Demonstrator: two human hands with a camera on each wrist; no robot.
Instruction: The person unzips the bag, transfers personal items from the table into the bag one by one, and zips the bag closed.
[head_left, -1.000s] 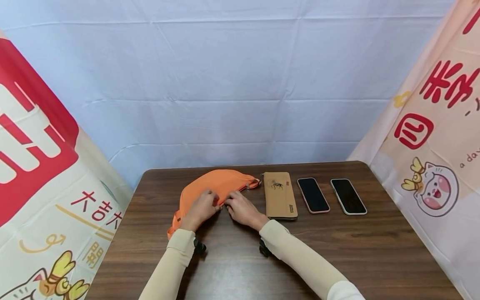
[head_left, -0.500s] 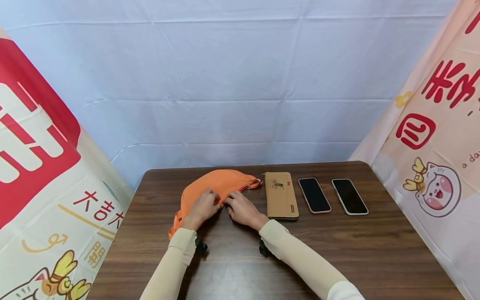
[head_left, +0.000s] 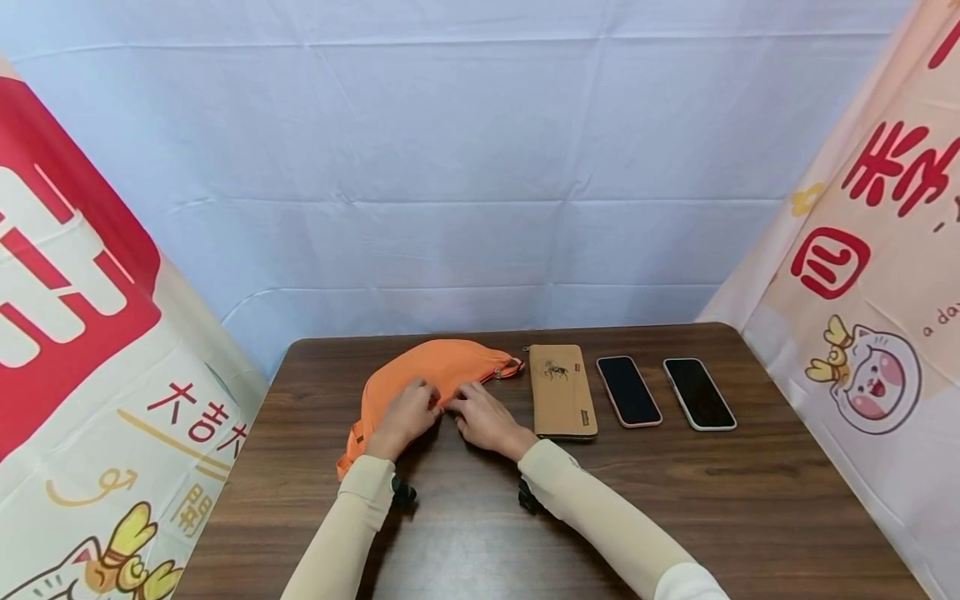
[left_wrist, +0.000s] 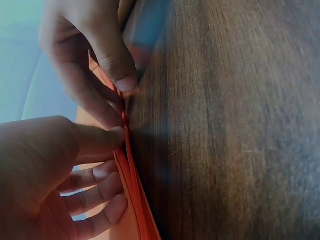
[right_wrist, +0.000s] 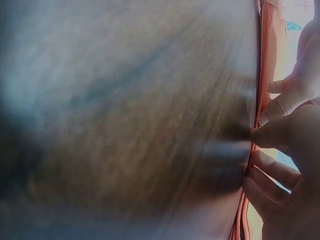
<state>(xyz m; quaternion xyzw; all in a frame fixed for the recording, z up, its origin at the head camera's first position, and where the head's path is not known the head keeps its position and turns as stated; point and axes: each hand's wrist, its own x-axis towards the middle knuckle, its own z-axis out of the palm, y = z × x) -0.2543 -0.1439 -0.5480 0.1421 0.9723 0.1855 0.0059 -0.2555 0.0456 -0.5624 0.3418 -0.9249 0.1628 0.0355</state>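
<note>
An orange waist bag lies toward the back left of the table, its zipper edge facing the person. In the left wrist view, my left hand pinches the fabric beside the orange zipper between thumb and index finger, the other fingers curled behind it. Just along the same edge, my right hand pinches the zipper line with thumb and fingertips. The two hands nearly meet; whether a zipper pull sits under the right fingertips is hidden. In the right wrist view the bag's edge runs along the right side.
Right of the bag lies a tan zip wallet with a horse print. Beyond it are a phone in a pink case and a phone in a white case. All rest on the dark wooden table, with a pale cloth behind.
</note>
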